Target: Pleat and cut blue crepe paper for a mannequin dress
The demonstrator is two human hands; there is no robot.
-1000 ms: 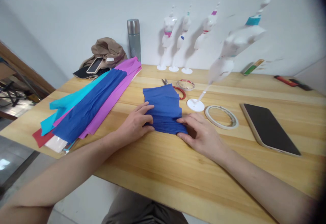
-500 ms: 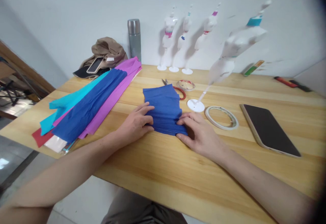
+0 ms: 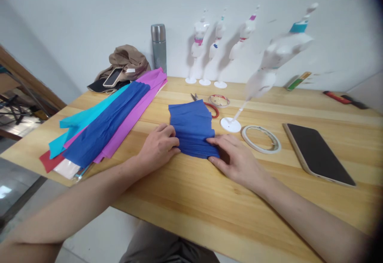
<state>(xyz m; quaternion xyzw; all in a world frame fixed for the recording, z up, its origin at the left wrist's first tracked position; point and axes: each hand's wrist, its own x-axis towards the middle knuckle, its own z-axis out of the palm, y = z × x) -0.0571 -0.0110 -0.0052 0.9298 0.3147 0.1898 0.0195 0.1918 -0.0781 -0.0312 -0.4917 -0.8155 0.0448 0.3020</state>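
Observation:
A piece of blue crepe paper (image 3: 193, 123) lies on the wooden table between my hands, its near part gathered in narrow pleats. My left hand (image 3: 160, 145) is closed on the left edge of the pleats, fingers curled and thumb low. At the right edge, my right hand (image 3: 235, 155) pinches the pleated paper between thumb and fingers. Just behind the paper lie red-handled scissors (image 3: 214, 109), partly covered by it. A white mini dress form (image 3: 267, 63) with a teal neck band stands beyond my right hand, near a roll of white tape (image 3: 261, 139).
To the left lie long strips of coloured crepe paper (image 3: 107, 123). A phone (image 3: 318, 153) rests at the right. Several smaller forms (image 3: 199, 41), a flask (image 3: 159, 49) and a brown cap (image 3: 127, 59) stand along the wall. Another tape roll (image 3: 219, 100) sits behind the scissors.
My left fingers have curled in from a more stretched pose over the paper's left edge. My right hand keeps its pinch, and the paper has hardly moved.

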